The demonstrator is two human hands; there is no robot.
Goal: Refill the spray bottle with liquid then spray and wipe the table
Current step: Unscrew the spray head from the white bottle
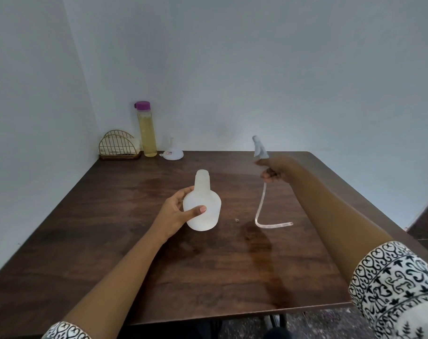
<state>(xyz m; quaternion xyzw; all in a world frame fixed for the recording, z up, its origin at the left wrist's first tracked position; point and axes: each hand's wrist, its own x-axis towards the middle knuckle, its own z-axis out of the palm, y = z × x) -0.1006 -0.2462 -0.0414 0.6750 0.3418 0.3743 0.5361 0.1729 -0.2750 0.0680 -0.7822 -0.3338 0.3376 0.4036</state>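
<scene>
Left hand (176,214) wraps around the spray bottle (203,204), upright mid-table (134,241), open neck pointing straight up; its fill level I can't tell. To its right, the right hand (274,171) grips the spray head (259,148), nozzle up, tube (262,204) hanging down and curling onto the wood. Far behind the bottle to its left, a purple-capped tall bottle (147,133) holds yellowish liquid, with a funnel (172,154) beside it.

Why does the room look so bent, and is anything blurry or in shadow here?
Head view: the wide lens splays the table edges and tilts the wall corner; soft light leaves only a faint arm shadow on the wood; the spray head in the right hand looks slightly smeared, the bottle in the left hand sharper.
</scene>
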